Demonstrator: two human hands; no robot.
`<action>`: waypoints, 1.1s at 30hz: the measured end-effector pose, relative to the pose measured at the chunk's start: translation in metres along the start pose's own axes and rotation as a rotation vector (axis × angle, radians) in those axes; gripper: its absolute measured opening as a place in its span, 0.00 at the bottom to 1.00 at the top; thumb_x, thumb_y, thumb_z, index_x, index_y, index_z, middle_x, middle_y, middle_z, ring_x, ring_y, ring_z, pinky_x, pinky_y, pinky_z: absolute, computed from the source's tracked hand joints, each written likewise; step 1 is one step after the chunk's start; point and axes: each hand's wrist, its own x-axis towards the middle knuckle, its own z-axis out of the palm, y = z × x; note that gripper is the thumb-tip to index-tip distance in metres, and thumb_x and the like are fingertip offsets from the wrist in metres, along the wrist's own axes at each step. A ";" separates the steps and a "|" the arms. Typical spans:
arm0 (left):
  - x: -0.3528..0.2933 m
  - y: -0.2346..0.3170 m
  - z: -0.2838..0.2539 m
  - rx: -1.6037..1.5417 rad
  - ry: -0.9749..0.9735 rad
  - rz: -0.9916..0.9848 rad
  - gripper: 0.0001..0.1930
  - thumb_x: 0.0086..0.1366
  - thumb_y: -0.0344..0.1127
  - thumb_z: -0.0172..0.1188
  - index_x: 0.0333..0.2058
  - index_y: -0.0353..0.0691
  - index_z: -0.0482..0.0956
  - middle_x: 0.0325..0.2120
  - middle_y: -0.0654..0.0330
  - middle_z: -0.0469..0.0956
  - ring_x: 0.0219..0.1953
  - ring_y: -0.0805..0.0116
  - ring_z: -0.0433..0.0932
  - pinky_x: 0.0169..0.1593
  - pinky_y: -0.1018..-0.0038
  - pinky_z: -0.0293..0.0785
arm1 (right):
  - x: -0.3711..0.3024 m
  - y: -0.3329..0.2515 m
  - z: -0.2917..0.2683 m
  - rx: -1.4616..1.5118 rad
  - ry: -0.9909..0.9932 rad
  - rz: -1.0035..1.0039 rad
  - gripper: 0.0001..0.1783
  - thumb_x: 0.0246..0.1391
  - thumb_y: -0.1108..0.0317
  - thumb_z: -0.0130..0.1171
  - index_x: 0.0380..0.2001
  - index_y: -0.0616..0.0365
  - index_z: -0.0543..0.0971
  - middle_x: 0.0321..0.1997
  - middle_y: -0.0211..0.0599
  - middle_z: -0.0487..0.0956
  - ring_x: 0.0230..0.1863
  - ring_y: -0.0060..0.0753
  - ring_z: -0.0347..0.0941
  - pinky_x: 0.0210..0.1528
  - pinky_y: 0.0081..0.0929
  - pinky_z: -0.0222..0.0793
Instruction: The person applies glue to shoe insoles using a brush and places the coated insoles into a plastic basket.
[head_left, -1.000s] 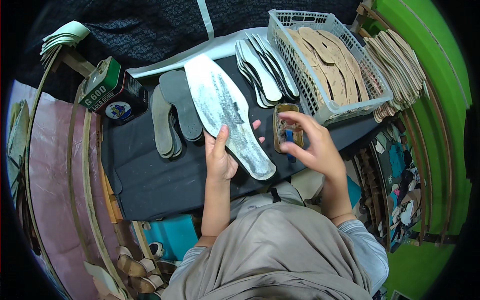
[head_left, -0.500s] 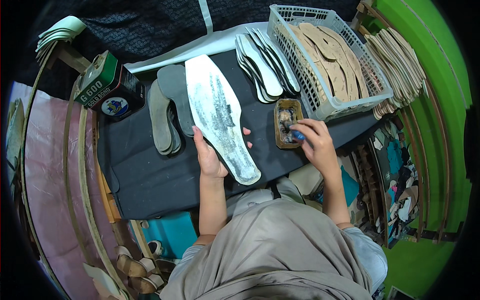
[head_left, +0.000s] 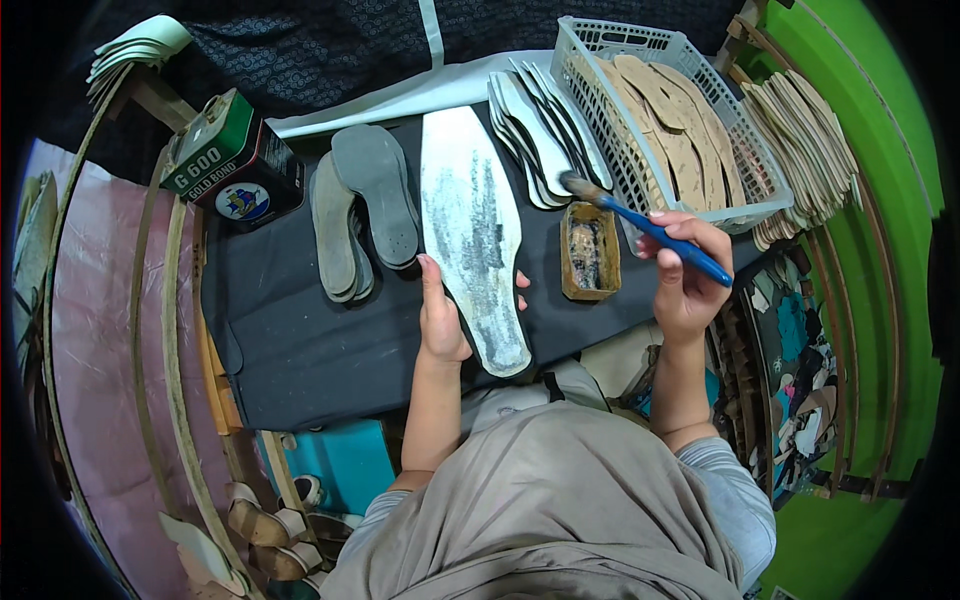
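Note:
My left hand [head_left: 442, 325] grips the lower part of a white sole-shaped sheet [head_left: 465, 210], thumb on the near side and fingertips curling round its right edge. Grey streaks of smeared coating run down the sheet's face. In my right hand [head_left: 692, 285] a blue-handled paintbrush [head_left: 655, 232] is pinched between thumb and fingers, its bristles pointing up and left. The bristles are above the far end of a small, stained brown tub [head_left: 588, 292], which has dark and tan residue inside. Grey shoe soles [head_left: 378, 190] lie stacked left of the sheet.
A green and black metal can [head_left: 250, 170] stands at the back left of the black-covered table [head_left: 300, 370]. Beyond the tub are white sole-shaped pieces [head_left: 530, 140]. A translucent plastic crate [head_left: 745, 215] holds tan pieces, with a stack of pale soles [head_left: 800, 150] to its right.
My right hand has lifted the paintbrush out of the tub and moved to the right, so the bristles and the whole handle now show. My left hand still holds the sheet, now more upright.

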 end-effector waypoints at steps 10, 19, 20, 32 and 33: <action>-0.004 -0.001 0.008 0.205 -0.044 -0.044 0.40 0.65 0.66 0.23 0.52 0.33 0.65 0.38 0.49 0.76 0.36 0.59 0.78 0.38 0.66 0.77 | 0.039 -0.016 0.052 -0.079 -0.362 -0.554 0.16 0.34 0.79 0.64 0.32 0.65 0.76 0.31 0.43 0.79 0.27 0.40 0.77 0.28 0.28 0.73; -0.009 0.001 0.007 0.140 -0.063 -0.075 0.40 0.65 0.65 0.24 0.52 0.32 0.65 0.36 0.49 0.76 0.36 0.60 0.78 0.37 0.67 0.77 | 0.051 -0.005 0.047 -0.074 -0.254 -0.521 0.16 0.32 0.83 0.61 0.31 0.63 0.76 0.30 0.41 0.80 0.26 0.36 0.76 0.28 0.26 0.72; -0.008 0.002 0.004 0.141 -0.062 -0.071 0.40 0.65 0.65 0.24 0.52 0.32 0.65 0.36 0.49 0.76 0.36 0.60 0.78 0.37 0.67 0.77 | 0.044 -0.012 0.046 -0.051 -0.331 -0.507 0.16 0.31 0.83 0.60 0.31 0.64 0.76 0.30 0.42 0.80 0.26 0.36 0.76 0.28 0.26 0.72; -0.004 0.004 0.003 0.092 0.086 -0.060 0.39 0.65 0.65 0.26 0.52 0.33 0.65 0.39 0.50 0.75 0.36 0.61 0.77 0.39 0.66 0.76 | 0.037 -0.014 0.047 0.109 -0.557 -0.537 0.12 0.35 0.78 0.60 0.30 0.64 0.77 0.31 0.41 0.79 0.24 0.35 0.74 0.25 0.26 0.70; -0.003 0.003 0.003 0.056 0.266 -0.040 0.39 0.65 0.65 0.25 0.52 0.33 0.65 0.38 0.50 0.75 0.36 0.61 0.77 0.39 0.67 0.76 | 0.031 -0.017 0.049 0.078 -0.616 -0.599 0.12 0.36 0.77 0.60 0.30 0.63 0.78 0.31 0.41 0.79 0.23 0.34 0.74 0.24 0.26 0.70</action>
